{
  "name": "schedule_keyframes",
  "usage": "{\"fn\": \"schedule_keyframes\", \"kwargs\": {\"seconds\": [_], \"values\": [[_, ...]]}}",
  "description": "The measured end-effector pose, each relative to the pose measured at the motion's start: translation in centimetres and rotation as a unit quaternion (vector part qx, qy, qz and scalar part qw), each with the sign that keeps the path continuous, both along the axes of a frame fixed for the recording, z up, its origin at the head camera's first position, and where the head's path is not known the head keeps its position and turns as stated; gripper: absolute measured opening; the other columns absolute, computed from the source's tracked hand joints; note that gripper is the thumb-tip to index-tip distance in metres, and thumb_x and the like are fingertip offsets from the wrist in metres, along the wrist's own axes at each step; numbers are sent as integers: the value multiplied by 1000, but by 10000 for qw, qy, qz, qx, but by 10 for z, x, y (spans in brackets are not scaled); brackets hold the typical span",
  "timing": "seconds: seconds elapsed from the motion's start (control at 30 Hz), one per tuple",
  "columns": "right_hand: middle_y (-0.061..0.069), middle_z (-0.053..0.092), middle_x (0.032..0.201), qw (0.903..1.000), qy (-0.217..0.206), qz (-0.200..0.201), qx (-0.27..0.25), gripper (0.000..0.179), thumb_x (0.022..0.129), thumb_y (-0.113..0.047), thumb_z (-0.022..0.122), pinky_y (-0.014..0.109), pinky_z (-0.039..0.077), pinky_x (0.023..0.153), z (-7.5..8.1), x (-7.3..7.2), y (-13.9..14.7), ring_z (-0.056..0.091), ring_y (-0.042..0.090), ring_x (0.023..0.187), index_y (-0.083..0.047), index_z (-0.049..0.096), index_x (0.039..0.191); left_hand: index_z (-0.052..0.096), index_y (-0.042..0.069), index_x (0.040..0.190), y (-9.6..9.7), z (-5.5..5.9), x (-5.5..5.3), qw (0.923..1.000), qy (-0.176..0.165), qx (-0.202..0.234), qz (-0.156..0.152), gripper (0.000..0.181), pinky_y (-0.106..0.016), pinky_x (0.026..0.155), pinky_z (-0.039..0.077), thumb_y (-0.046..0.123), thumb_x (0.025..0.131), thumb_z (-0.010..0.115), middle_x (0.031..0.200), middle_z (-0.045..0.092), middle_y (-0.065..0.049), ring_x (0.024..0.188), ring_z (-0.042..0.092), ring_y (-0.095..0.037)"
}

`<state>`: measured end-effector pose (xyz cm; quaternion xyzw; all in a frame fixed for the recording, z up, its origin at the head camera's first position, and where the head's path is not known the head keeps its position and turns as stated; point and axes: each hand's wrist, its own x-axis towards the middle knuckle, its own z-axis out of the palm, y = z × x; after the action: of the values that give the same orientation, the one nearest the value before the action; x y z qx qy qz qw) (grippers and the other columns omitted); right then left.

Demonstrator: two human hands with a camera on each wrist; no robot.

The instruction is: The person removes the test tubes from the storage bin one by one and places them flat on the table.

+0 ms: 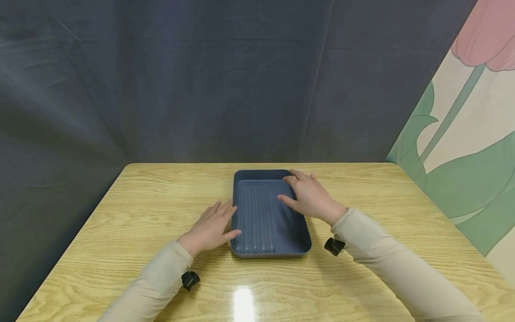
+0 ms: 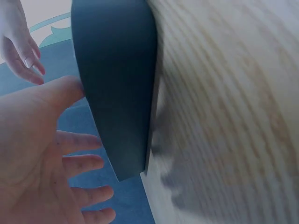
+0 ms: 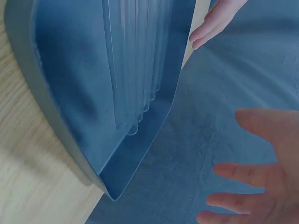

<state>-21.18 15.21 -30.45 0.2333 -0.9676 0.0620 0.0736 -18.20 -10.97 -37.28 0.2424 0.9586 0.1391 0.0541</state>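
Observation:
A dark blue rectangular tray [image 1: 289, 228] lies on the table. Along the left part of its floor run several clear, rounded-end tubes [image 1: 254, 219], side by side; whether they are separate or one ribbed piece I cannot tell. My left hand [image 1: 210, 229] is at the tray's left wall, fingers spread and thumb near the rim; in the left wrist view its palm [image 2: 28, 149] faces the outer wall. Above the tray's far right side hovers my right hand [image 1: 311, 195], fingers apart. The right wrist view shows that hand [image 3: 261, 177] away from the tray, holding nothing.
The wood-grain table [image 1: 161, 192] reaches back to a dark cloth [image 1: 225, 89] hanging behind and at the left. A wall painted with a tulip [image 1: 454, 179] borders the right side. Dark devices sit at both wrists.

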Motion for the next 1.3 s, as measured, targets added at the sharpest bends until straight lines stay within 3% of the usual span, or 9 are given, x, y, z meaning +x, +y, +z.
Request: {"fn": "schedule_keyframes", "kwargs": {"seconds": [0.4,0.8,1.3], "values": [[26,43,140,9998,-115,-46,-131,54,89,-38,61,65,31,105,-3,-5,-11,42,39,130,1,55,127,33,1,144,2,-2,0,9997,-219,-89,93,65,-59,113,21,38,94,52,153,26,-17,139,23,-45],[29,44,138,9995,-179,-96,-231,53,89,-34,62,62,32,106,-9,-14,-22,40,42,131,4,56,125,32,1,144,3,-2,1,9995,-265,-171,88,66,-58,114,21,39,94,52,154,25,-16,140,23,-43],[28,42,139,9973,-546,-276,-413,50,90,-33,61,59,28,110,-15,-23,-30,35,42,134,3,57,124,32,-1,144,4,0,1,9994,-289,-203,67,67,-54,115,23,38,94,53,153,25,-18,139,26,-43]]}}
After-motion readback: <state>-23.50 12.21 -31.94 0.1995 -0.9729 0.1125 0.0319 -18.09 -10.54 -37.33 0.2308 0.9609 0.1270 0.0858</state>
